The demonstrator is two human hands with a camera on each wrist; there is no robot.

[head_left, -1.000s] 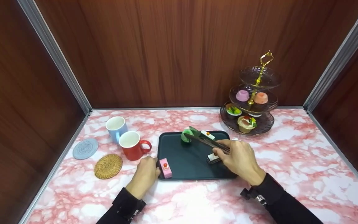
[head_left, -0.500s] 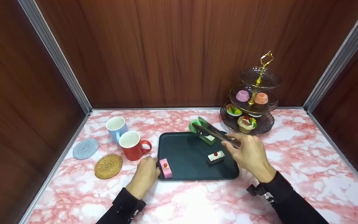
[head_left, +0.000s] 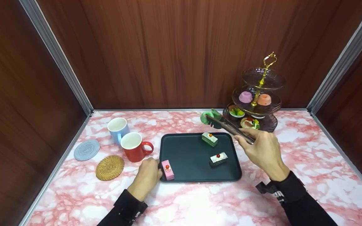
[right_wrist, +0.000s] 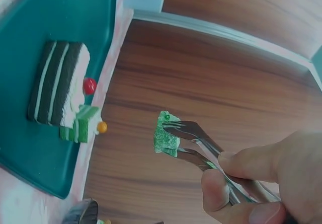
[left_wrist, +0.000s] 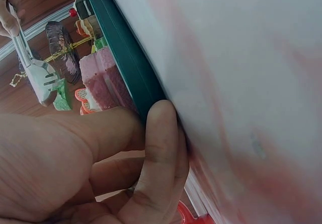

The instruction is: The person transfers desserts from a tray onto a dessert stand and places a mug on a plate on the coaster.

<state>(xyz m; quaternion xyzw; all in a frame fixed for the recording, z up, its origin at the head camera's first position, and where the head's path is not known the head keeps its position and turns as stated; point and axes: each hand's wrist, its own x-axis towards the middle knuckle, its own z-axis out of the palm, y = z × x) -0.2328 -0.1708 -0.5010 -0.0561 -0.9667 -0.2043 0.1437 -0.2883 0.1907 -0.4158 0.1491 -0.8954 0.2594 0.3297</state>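
Note:
My left hand [head_left: 146, 175] pinches the left edge of a dark green tray [head_left: 187, 157], thumb and fingers on its rim in the left wrist view. On the tray lie a pink cake slice [head_left: 168, 170], a green striped slice [head_left: 210, 139] and a black-and-white slice [head_left: 218, 159]. My right hand [head_left: 262, 153] grips metal tongs [head_left: 231, 128], whose fork-like tips clamp a small green dessert [right_wrist: 166, 133]. In the head view, tongs and dessert are up beyond the tray's far right corner, beside the tiered stand [head_left: 270, 125].
The stand carries a purple and an orange dessert [head_left: 264, 99] on its middle tier. Fruit tarts [head_left: 250, 123] sit on its lowest tier. At the left are a blue mug [head_left: 118, 128], a red mug [head_left: 134, 149], a grey coaster [head_left: 86, 150] and a woven coaster [head_left: 109, 168].
My right hand has moved right and away from me; the tongs have carried the green dessert from over the tray's far side toward the stand. My left hand stays on the tray edge.

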